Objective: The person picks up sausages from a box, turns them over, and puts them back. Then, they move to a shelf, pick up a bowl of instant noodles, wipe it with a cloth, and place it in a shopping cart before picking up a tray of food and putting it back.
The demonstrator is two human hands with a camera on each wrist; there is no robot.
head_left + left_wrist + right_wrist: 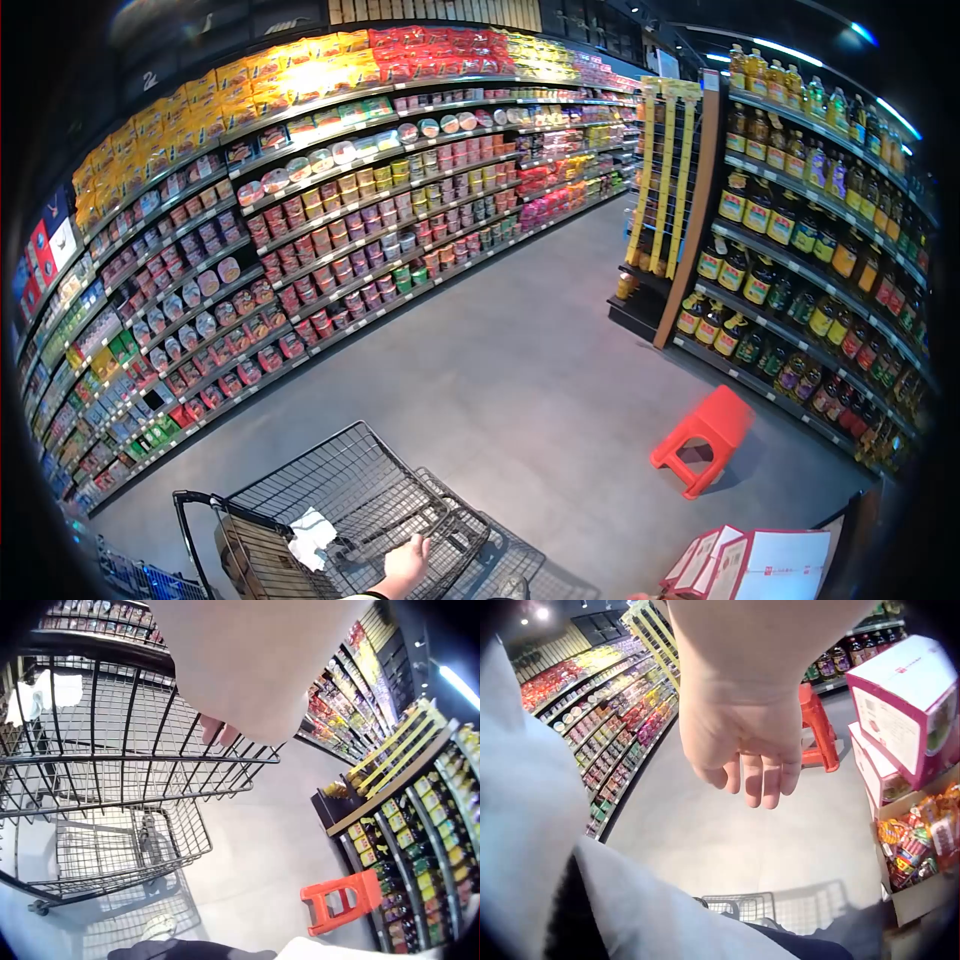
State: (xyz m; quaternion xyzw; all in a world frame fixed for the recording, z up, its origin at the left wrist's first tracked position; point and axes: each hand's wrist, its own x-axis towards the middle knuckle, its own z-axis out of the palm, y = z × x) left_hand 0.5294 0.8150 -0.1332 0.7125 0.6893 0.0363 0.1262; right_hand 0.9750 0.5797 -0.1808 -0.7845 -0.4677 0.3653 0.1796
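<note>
My left hand (405,565) is at the near side of a black wire shopping cart (360,440), its fingers curled at the top rim. Seen from the left wrist, the back of that hand covers part of the rim, and two fingertips (212,731) show beneath. A crumpled white sheet (312,535) lies in the cart near its handle end. My right hand (742,742) hangs loosely in the air in the right wrist view, fingers relaxed and holding nothing. Beyond it, a red plastic stool (819,731) stands on the floor.
Shelves of cup noodles (370,220) line the left side. On the right rises a shelf of oil bottles (800,230). White and magenta boxes (780,565) are stacked near my right side, above an open carton of snack packets (911,844). Grey floor (500,330) runs between.
</note>
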